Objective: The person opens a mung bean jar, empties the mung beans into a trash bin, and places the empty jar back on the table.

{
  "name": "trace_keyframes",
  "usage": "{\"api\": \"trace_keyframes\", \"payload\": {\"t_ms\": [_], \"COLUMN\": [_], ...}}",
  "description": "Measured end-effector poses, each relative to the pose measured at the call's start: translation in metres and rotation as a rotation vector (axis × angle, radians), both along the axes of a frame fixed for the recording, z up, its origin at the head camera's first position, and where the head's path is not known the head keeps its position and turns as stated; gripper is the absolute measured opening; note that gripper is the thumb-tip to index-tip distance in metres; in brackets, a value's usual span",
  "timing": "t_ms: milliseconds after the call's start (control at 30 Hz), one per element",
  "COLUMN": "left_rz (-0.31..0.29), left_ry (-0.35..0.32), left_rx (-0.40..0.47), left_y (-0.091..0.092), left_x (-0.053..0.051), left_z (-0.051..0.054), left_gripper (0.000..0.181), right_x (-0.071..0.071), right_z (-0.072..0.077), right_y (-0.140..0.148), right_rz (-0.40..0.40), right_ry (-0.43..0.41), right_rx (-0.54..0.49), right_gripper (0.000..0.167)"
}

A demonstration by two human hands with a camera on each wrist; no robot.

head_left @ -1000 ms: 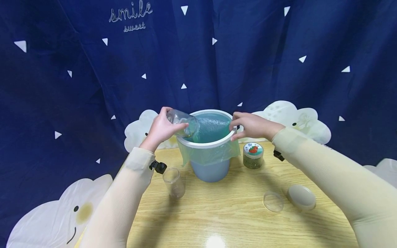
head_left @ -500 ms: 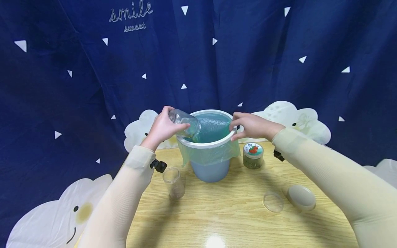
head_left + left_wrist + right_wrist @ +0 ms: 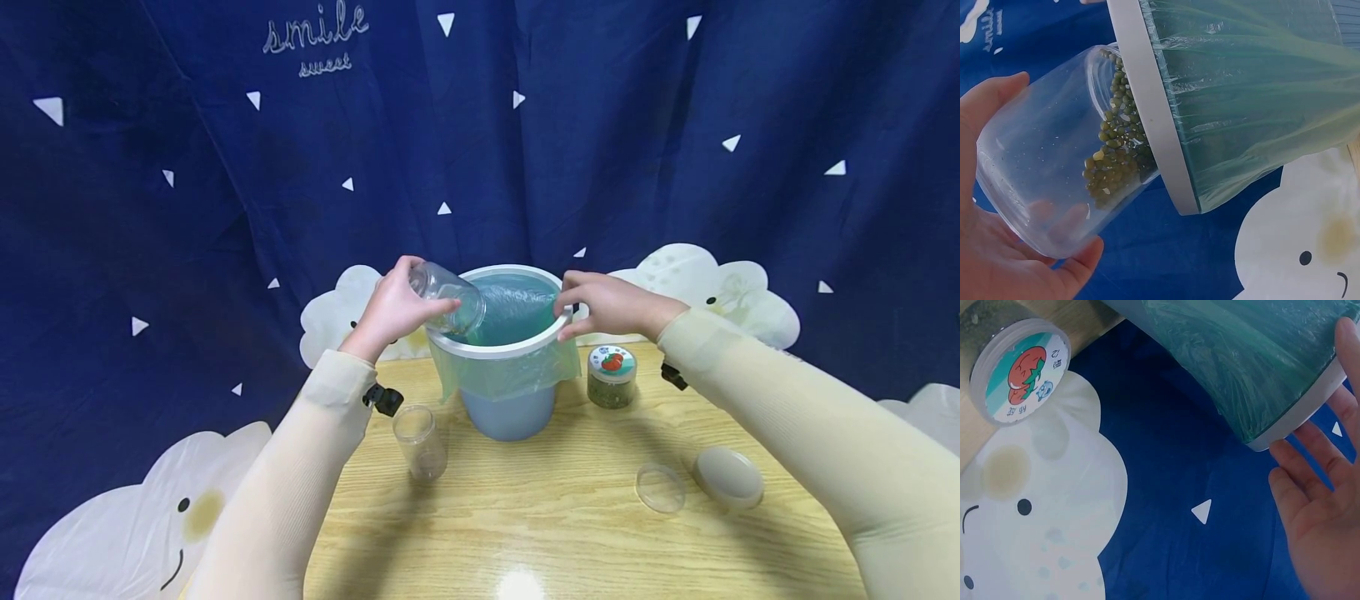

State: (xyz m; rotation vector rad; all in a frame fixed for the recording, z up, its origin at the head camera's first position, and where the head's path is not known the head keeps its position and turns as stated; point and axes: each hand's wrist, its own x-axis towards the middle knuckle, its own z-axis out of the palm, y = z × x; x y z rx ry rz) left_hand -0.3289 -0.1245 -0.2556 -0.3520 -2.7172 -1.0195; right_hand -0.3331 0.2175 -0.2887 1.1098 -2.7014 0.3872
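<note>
Beans [image 3: 1113,169], small and green, lie heaped toward the mouth of a clear jar [image 3: 444,282] that a person holds tipped near the middle of the head view. The jar's open end reaches over the white rim [image 3: 495,352] of a bin [image 3: 510,417]; from where I stand I cannot tell whether the two touch. The left hand [image 3: 397,304] grips the jar close to its base, thumb along the near side and fingers bent round the far one. Across the bin's mouth, right of the frame's middle, the right hand [image 3: 611,300] pinches the rim, thumb outside and fingers over the inner edge. A thin green bag [image 3: 510,379] lines the bin and hangs down over its outside.

On the wooden table [image 3: 555,533], a second clear jar [image 3: 422,446] stands left of the bin, below the left wrist. Just right of the bin sits a smaller jar [image 3: 611,393], tomatoes pictured on its lid and something dark green inside. Toward the lower right lie a clear round lid [image 3: 660,489] and, just beside it, a whitish lid [image 3: 727,477]. Blue curtain [image 3: 480,125] with white triangles fills the upper frame.
</note>
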Motion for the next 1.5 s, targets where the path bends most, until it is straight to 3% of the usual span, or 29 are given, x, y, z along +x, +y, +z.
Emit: {"api": "trace_keyframes", "payload": {"t_ms": [300,900,1167,1500], "left_rz": [-0.015,-0.028,-0.068,-0.135], "left_ry": [0.035,0.025,0.081,0.185], "left_rx": [-0.006,-0.019,-0.028,-0.100], "left_y": [0.003,0.009,0.011,0.012], "left_x": [-0.001,-0.002,-0.002,-0.001], "left_z": [0.001,0.003,0.001,-0.003], "left_gripper": [0.087,0.095,0.091,0.094], "right_x": [-0.001,-0.003,-0.002,-0.002], "right_z": [-0.001,-0.003,-0.003,-0.004], "right_y": [0.001,0.001,0.001,0.002], "right_rz": [0.006,0.013,0.010,0.026], "right_ry": [0.006,0.015,0.005,0.023], "right_rx": [-0.001,-0.004,-0.008,-0.013], "right_gripper": [0.031,0.030,0.030,0.029]}}
